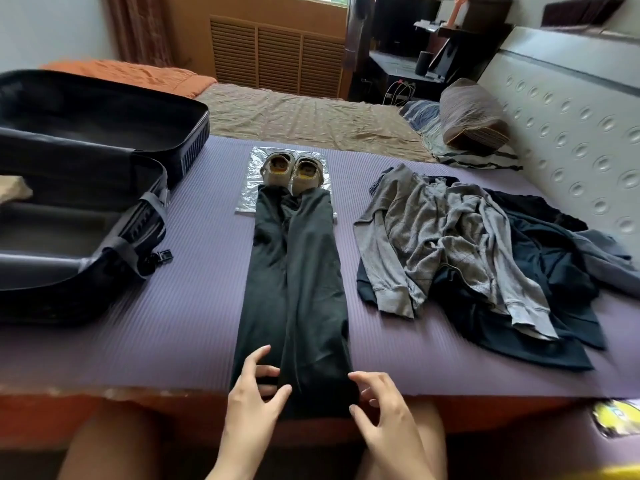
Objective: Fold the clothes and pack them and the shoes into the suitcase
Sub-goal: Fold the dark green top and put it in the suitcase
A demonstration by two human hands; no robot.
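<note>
Dark trousers (294, 282) lie folded lengthwise down the middle of the purple mat (194, 306), their near end hanging over the mat's front edge. My left hand (254, 396) touches that near end at its left side, fingers spread and loosely bent. My right hand (384, 407) hovers at its right side, fingers relaxed, holding nothing. A pair of beige shoes (292, 169) stands on a silvery plastic bag (249, 188) at the trousers' far end. The black suitcase (104, 202) lies open on the left. A heap of grey and dark clothes (467, 251) lies on the right.
The mat covers a bed with a brown sheet (301, 116) behind it. A padded white headboard (571, 133) runs along the right, with a striped pillow (474, 116) beside it. A beige item (14, 190) sits inside the suitcase. My knees show below the bed edge.
</note>
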